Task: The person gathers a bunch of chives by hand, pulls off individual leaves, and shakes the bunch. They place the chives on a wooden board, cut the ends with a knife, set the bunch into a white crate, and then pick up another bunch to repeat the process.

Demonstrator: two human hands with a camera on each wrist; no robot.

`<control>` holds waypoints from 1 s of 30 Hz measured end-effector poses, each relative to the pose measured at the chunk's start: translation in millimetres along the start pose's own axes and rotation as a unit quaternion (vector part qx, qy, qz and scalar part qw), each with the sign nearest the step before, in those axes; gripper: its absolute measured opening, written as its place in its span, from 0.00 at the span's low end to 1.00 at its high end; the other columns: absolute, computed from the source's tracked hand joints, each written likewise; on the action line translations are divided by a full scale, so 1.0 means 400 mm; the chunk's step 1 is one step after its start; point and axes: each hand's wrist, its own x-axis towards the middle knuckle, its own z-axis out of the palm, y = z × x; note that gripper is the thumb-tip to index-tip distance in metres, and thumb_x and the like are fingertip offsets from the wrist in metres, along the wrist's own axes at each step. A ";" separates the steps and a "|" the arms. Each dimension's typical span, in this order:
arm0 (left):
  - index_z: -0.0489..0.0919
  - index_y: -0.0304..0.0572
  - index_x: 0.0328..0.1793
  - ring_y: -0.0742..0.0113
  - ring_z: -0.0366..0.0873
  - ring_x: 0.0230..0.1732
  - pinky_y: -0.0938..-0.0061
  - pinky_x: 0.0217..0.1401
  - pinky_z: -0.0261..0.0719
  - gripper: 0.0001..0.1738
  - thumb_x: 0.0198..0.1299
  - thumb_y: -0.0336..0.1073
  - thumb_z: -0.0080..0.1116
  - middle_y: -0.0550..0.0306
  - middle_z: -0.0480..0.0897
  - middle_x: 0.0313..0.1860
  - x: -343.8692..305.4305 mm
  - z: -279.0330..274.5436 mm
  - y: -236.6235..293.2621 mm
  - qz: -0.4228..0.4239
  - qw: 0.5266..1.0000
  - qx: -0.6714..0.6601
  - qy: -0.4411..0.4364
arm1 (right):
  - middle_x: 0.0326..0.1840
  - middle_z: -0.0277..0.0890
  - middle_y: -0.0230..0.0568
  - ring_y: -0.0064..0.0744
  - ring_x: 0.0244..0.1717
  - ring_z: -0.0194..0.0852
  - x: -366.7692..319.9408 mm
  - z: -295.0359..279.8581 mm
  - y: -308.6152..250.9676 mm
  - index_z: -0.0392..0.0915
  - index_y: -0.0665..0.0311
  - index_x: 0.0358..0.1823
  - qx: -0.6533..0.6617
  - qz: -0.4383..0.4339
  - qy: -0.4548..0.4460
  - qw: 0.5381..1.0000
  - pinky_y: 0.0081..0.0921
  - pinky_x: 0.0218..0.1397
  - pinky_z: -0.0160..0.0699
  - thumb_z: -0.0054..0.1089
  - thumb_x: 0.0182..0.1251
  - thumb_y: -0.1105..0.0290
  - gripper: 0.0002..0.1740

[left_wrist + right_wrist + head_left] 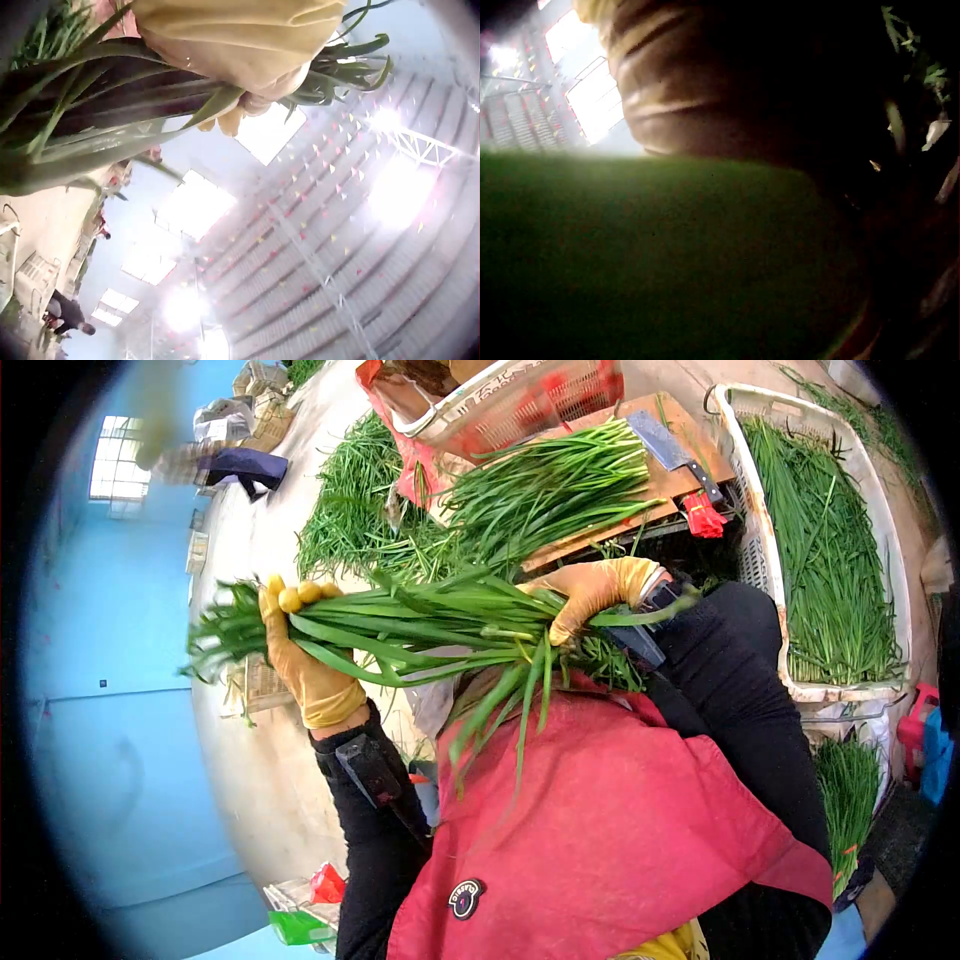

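A bunch of long flat-leaved garlic chives (430, 622) lies across the lap of a person in a red apron (600, 790). The left hand (305, 660), in a yellow glove, grips it near the leafy tips, fingers curled over the top. At the other end the yellow-gloved right hand (600, 592) holds the bunch, thumb in front of it. Several loose leaves droop between the hands over the apron. In the left wrist view the left glove (240, 37) wraps the leaves. A dark green leaf (652, 240) covers much of the right wrist view, beside the right glove (675, 82).
Ahead, more chives (560, 485) lie on a wooden board (690, 430) with a cleaver (658, 440) and red ties (704, 517). A white crate (890, 560) of chives stands to the right, another crate (520, 405) behind the board. Loose greens (350, 500) cover the floor ahead.
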 end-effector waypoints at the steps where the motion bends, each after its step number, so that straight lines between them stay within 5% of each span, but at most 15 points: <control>1: 0.78 0.44 0.49 0.71 0.79 0.40 0.70 0.55 0.81 0.14 0.70 0.46 0.57 0.66 0.81 0.36 -0.010 -0.044 -0.014 0.000 1.000 0.005 -0.002 | 0.52 0.79 0.36 0.26 0.48 0.74 -0.008 -0.031 0.050 0.64 0.71 0.68 -0.011 0.060 0.014 0.998 0.25 0.52 0.76 0.78 0.50 0.66 0.45; 5: 0.79 0.49 0.47 0.69 0.80 0.37 0.64 0.49 0.81 0.12 0.72 0.47 0.54 0.69 0.83 0.33 -0.040 -0.244 -0.088 -0.034 0.988 -0.042 0.142 | 0.40 0.81 0.33 0.25 0.37 0.76 -0.028 -0.059 0.153 0.77 0.68 0.58 -0.174 0.147 0.129 0.965 0.26 0.43 0.77 0.72 0.57 0.63 0.28; 8: 0.80 0.49 0.46 0.66 0.81 0.37 0.59 0.48 0.82 0.13 0.73 0.47 0.52 0.66 0.84 0.36 -0.059 -0.419 -0.114 -0.038 0.968 -0.028 0.247 | 0.34 0.81 0.32 0.22 0.32 0.74 -0.050 -0.045 0.107 0.80 0.62 0.55 -0.363 0.246 0.198 0.876 0.27 0.37 0.75 0.65 0.65 0.58 0.22; 9: 0.80 0.49 0.45 0.65 0.82 0.38 0.56 0.48 0.83 0.12 0.73 0.46 0.51 0.64 0.84 0.37 -0.079 -0.387 -0.108 -0.040 0.952 -0.020 0.303 | 0.37 0.82 0.40 0.30 0.35 0.78 -0.056 -0.067 0.128 0.81 0.63 0.54 -0.350 0.250 0.224 0.875 0.31 0.41 0.76 0.62 0.65 0.56 0.22; 10: 0.81 0.49 0.46 0.66 0.82 0.38 0.58 0.47 0.84 0.12 0.72 0.45 0.51 0.62 0.84 0.37 -0.085 -0.434 -0.117 -0.060 0.969 -0.045 0.234 | 0.39 0.84 0.47 0.39 0.38 0.81 -0.064 -0.081 0.133 0.82 0.65 0.52 -0.339 0.253 0.250 0.871 0.35 0.44 0.77 0.60 0.65 0.54 0.23; 12: 0.80 0.49 0.44 0.66 0.81 0.38 0.61 0.46 0.84 0.11 0.72 0.44 0.51 0.61 0.84 0.36 -0.086 -0.492 -0.154 -0.036 0.963 0.050 0.261 | 0.37 0.84 0.48 0.41 0.37 0.82 -0.075 -0.098 0.122 0.82 0.67 0.49 -0.344 0.256 0.261 0.865 0.35 0.42 0.78 0.58 0.66 0.55 0.22; 13: 0.80 0.48 0.42 0.65 0.81 0.37 0.63 0.46 0.84 0.11 0.71 0.44 0.52 0.61 0.83 0.36 -0.088 -0.457 -0.155 -0.049 0.942 -0.010 0.331 | 0.34 0.83 0.48 0.42 0.35 0.82 -0.099 -0.112 0.142 0.82 0.69 0.44 -0.271 0.253 0.310 0.876 0.35 0.42 0.78 0.57 0.66 0.55 0.21; 15: 0.80 0.48 0.39 0.65 0.81 0.35 0.63 0.42 0.85 0.12 0.72 0.43 0.50 0.62 0.83 0.35 -0.091 -0.461 -0.145 -0.060 0.951 -0.058 0.299 | 0.34 0.83 0.53 0.50 0.38 0.82 -0.161 -0.141 0.150 0.83 0.67 0.39 -0.435 0.307 0.322 0.783 0.41 0.45 0.79 0.55 0.66 0.58 0.18; 18: 0.80 0.50 0.37 0.66 0.81 0.34 0.62 0.38 0.85 0.12 0.73 0.42 0.49 0.63 0.83 0.32 -0.110 -0.429 -0.124 -0.067 0.944 -0.029 0.323 | 0.41 0.82 0.59 0.55 0.47 0.81 -0.207 -0.180 0.143 0.84 0.67 0.39 -0.559 0.341 0.231 0.720 0.44 0.52 0.78 0.55 0.65 0.60 0.17; 20: 0.80 0.51 0.36 0.65 0.81 0.33 0.61 0.37 0.85 0.13 0.72 0.42 0.49 0.63 0.83 0.30 -0.112 -0.459 -0.132 -0.067 0.940 -0.043 0.332 | 0.43 0.82 0.59 0.53 0.48 0.82 -0.236 -0.167 0.133 0.84 0.68 0.41 -0.491 0.406 0.373 0.675 0.43 0.52 0.79 0.56 0.63 0.60 0.18; 22: 0.79 0.52 0.35 0.64 0.81 0.33 0.59 0.37 0.85 0.13 0.72 0.43 0.50 0.63 0.83 0.29 -0.087 -0.581 -0.148 -0.063 0.935 -0.094 0.336 | 0.41 0.82 0.61 0.51 0.43 0.84 -0.281 -0.197 0.151 0.83 0.71 0.41 -0.468 0.416 0.413 0.661 0.41 0.49 0.80 0.55 0.64 0.60 0.19; 24: 0.78 0.53 0.34 0.61 0.81 0.35 0.54 0.40 0.85 0.14 0.71 0.47 0.51 0.61 0.83 0.31 -0.097 -0.615 -0.143 -0.058 0.949 0.005 0.308 | 0.26 0.83 0.49 0.39 0.23 0.80 -0.326 -0.263 0.179 0.84 0.69 0.42 -0.350 0.395 0.474 0.705 0.37 0.31 0.77 0.51 0.73 0.57 0.21; 26: 0.78 0.51 0.38 0.56 0.82 0.40 0.49 0.44 0.85 0.15 0.70 0.49 0.50 0.57 0.84 0.38 -0.110 -0.546 -0.111 -0.079 0.940 -0.027 0.330 | 0.22 0.82 0.41 0.30 0.18 0.74 -0.336 -0.234 0.123 0.84 0.64 0.47 -0.261 0.392 0.469 0.747 0.30 0.24 0.71 0.50 0.74 0.56 0.20; 27: 0.79 0.48 0.44 0.51 0.82 0.46 0.45 0.49 0.84 0.17 0.71 0.52 0.49 0.54 0.84 0.45 -0.104 -0.694 -0.133 -0.067 0.957 -0.056 0.275 | 0.20 0.81 0.39 0.27 0.15 0.70 -0.344 -0.213 0.105 0.83 0.61 0.49 -0.240 0.375 0.462 0.767 0.26 0.20 0.67 0.50 0.74 0.56 0.19; 30: 0.78 0.43 0.55 0.50 0.82 0.51 0.45 0.53 0.84 0.21 0.74 0.49 0.42 0.49 0.82 0.53 -0.128 -0.539 -0.090 -0.070 0.955 -0.031 0.288 | 0.22 0.81 0.36 0.20 0.14 0.65 -0.345 -0.139 0.050 0.82 0.59 0.56 -0.184 0.326 0.444 0.814 0.21 0.18 0.62 0.50 0.75 0.53 0.21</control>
